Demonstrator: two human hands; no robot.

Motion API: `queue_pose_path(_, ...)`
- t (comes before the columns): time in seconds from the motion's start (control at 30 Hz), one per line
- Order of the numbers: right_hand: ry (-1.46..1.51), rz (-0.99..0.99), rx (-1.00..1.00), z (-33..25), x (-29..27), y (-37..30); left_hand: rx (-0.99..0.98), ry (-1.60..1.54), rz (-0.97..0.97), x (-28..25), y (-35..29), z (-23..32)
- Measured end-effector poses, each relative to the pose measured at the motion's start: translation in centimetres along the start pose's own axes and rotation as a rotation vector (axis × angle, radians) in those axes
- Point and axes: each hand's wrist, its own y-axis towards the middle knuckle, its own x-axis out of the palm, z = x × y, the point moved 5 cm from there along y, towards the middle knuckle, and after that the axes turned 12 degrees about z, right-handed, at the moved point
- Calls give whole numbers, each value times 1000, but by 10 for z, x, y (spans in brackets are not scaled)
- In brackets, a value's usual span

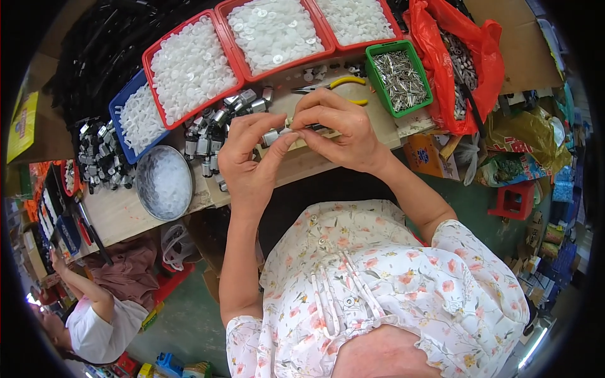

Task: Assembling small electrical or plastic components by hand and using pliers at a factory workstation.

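Note:
My left hand and my right hand meet over the wooden workbench, fingertips almost touching. Thumb and fingers of the left pinch a small silver metal piece. The right is closed in a pinch at its other end, where a small dark bit shows between the fingers; its exact shape is mostly hidden. Just behind the left hand lies a heap of silver-and-black metal parts. Beyond the right hand rest pliers with yellow handles.
Red trays of white plastic pieces line the back, with a blue tray and a metal bowl at left. A green basket of metal pins stands right, beside a red plastic bag. A co-worker sits at lower left.

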Motion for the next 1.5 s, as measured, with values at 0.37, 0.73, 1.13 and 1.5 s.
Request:
queue_pose_path(0.37,51,-37,20,2,-5,-4,-109,-70,-60,4,-3,-6)
queue_pose_path(0.73,103,-42,22,6,-12,-9,13,-49,-103,10,-4,-1)
queue_pose_path(1.13,-186,-188,-98,15,-1,-8,386,390,-11,1,-15,3)
queue_pose_path(1.5,-427,-272,-171,17,12,-9,628,614,-3,4,-45,-4)
